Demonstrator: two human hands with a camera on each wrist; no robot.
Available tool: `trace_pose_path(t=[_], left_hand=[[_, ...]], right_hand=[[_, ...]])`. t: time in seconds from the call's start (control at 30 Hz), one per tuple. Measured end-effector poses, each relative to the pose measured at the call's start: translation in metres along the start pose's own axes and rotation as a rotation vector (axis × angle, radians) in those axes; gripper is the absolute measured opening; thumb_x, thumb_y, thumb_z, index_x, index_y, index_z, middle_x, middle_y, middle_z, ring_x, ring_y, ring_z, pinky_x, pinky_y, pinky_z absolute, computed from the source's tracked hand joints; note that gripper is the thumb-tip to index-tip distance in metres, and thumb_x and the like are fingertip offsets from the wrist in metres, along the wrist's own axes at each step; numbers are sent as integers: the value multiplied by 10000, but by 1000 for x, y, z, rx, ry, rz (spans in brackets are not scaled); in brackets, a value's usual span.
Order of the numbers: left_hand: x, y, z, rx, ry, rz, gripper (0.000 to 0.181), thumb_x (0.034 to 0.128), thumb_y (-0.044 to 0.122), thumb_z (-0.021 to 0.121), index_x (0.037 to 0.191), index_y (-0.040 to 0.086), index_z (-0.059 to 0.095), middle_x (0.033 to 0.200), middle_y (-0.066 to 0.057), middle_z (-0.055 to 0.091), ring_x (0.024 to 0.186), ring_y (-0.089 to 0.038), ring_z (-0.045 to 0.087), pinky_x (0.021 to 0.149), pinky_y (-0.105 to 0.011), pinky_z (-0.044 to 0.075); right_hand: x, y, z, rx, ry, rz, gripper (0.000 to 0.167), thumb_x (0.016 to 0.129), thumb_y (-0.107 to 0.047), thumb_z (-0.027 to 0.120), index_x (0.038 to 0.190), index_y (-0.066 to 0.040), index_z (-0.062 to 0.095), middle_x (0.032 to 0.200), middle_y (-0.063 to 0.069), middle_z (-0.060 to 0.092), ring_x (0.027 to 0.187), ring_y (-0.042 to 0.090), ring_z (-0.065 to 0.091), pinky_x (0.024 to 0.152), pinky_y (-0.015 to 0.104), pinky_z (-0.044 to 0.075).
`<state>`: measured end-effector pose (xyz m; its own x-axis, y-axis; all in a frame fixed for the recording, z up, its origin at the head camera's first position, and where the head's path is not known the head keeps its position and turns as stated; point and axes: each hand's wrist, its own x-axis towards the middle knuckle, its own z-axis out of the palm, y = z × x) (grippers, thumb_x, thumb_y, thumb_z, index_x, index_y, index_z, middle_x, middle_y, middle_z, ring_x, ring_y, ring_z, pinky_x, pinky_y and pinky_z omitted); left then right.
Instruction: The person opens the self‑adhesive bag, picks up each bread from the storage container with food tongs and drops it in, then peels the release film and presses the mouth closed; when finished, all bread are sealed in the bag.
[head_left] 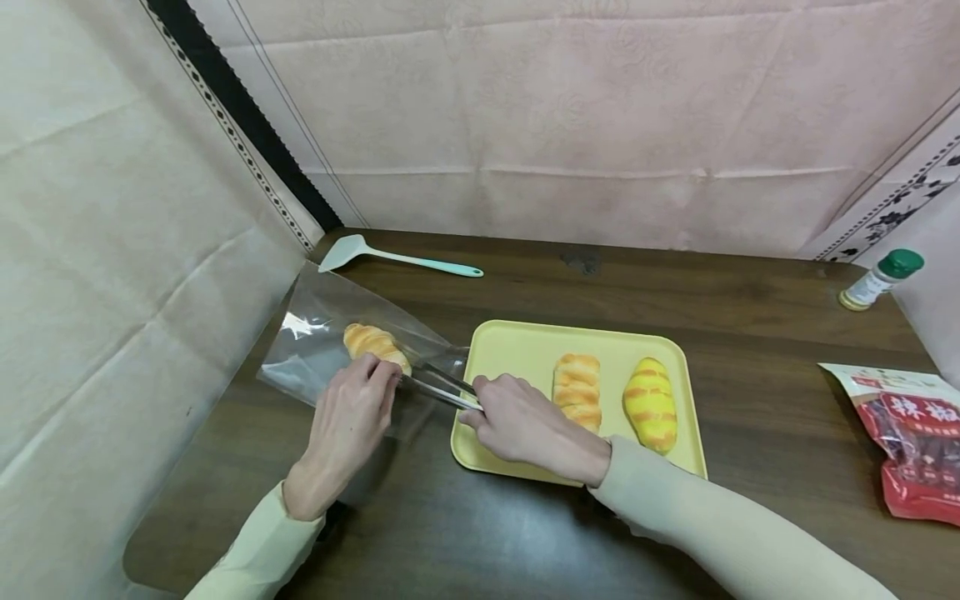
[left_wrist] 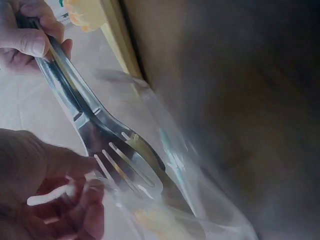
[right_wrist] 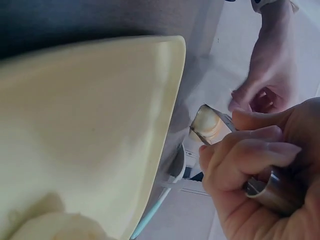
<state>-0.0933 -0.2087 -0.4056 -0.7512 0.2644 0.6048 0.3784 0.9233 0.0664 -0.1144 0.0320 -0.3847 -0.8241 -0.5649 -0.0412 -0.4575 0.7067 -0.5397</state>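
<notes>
My right hand grips metal tongs, whose slotted ends reach into a clear plastic bag on the left. Inside the bag lies a golden bread roll beside the tong ends; whether they squeeze it cannot be made out. The bag's edge is pinched between the fingers and thumb of my left hand, close to the tongs. To the right, a pale yellow tray carries a golden bread roll and a yellow bread roll. My right forearm passes over the tray's front edge.
A light-blue spatula lies behind the bag. At the far right stand a green-capped bottle and, nearer, a red and white food packet. Fabric walls bound the wooden table at the back and sides.
</notes>
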Motion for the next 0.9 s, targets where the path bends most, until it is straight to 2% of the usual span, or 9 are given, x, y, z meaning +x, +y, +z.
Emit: trace_pose_path(t=[0.13, 0.2, 0.27, 0.4, 0.5, 0.57, 0.67, 0.8, 0.9], left_hand=[[-5, -3, -1, 67, -87, -117, 212, 829, -84, 739, 1020, -8, 687, 881, -168, 658, 719, -398, 635, 619, -513, 531], [-6, -6, -1, 107, -81, -156, 197, 833, -83, 704, 1015, -14, 679, 863, -184, 659, 705, -412, 627, 622, -514, 517], [-7, -9, 0, 135, -33, -163, 113, 881, -64, 691, 985, -19, 691, 837, -192, 669, 697, -415, 637, 623, -502, 499], [-3, -15, -1, 138, 111, -106, 69, 977, -39, 666, 951, -8, 722, 798, -185, 687, 636, -391, 635, 583, -467, 458], [1, -17, 0, 110, 162, -43, 106, 976, -45, 667, 992, 37, 732, 794, -158, 679, 561, -364, 574, 513, -451, 441], [3, -17, 1, 82, 163, 3, 134, 958, -51, 687, 1013, 62, 732, 766, -127, 650, 499, -322, 516, 445, -437, 418], [3, -15, 2, 39, 129, 57, 206, 914, -75, 710, 1046, 82, 725, 749, -96, 605, 434, -256, 438, 372, -406, 376], [2, -10, 0, -1, 72, 78, 309, 868, -115, 707, 1100, 88, 718, 786, -95, 608, 409, -216, 416, 366, -380, 375], [1, -6, -3, -24, 49, 78, 312, 877, -111, 725, 1118, 87, 723, 807, -102, 635, 418, -232, 455, 383, -387, 402]], right_hand=[[3, -1, 2, 19, -19, 22, 276, 1057, -276, 689, 878, -77, 621, 679, 45, 556, 630, 211, 571, 563, 346, 447], [4, -1, 2, 21, -24, 27, 284, 1057, -283, 692, 874, -79, 619, 679, 41, 552, 623, 213, 566, 561, 344, 446], [4, -3, 2, 15, -23, 32, 282, 1056, -283, 696, 874, -82, 618, 676, 41, 552, 622, 220, 572, 571, 352, 461], [0, -9, 2, -102, 17, -9, 257, 1044, -276, 711, 919, -68, 626, 710, 46, 596, 646, 269, 638, 610, 417, 540], [-2, -14, 2, -265, 93, -90, 253, 1037, -274, 714, 938, -58, 627, 751, 51, 635, 643, 292, 676, 599, 438, 580], [-1, -17, 1, -354, 148, -135, 258, 1037, -278, 715, 939, -57, 625, 769, 48, 651, 634, 278, 688, 577, 424, 585], [7, -19, -1, -405, 187, -154, 255, 1038, -277, 716, 944, -60, 622, 763, 48, 654, 617, 260, 689, 548, 397, 576], [18, -19, -3, -356, 156, -128, 258, 1045, -279, 711, 975, -46, 627, 712, 37, 631, 619, 275, 700, 545, 407, 573], [25, -18, -4, -316, 125, -114, 270, 1061, -285, 690, 994, -31, 628, 665, 19, 584, 594, 253, 678, 535, 402, 564]])
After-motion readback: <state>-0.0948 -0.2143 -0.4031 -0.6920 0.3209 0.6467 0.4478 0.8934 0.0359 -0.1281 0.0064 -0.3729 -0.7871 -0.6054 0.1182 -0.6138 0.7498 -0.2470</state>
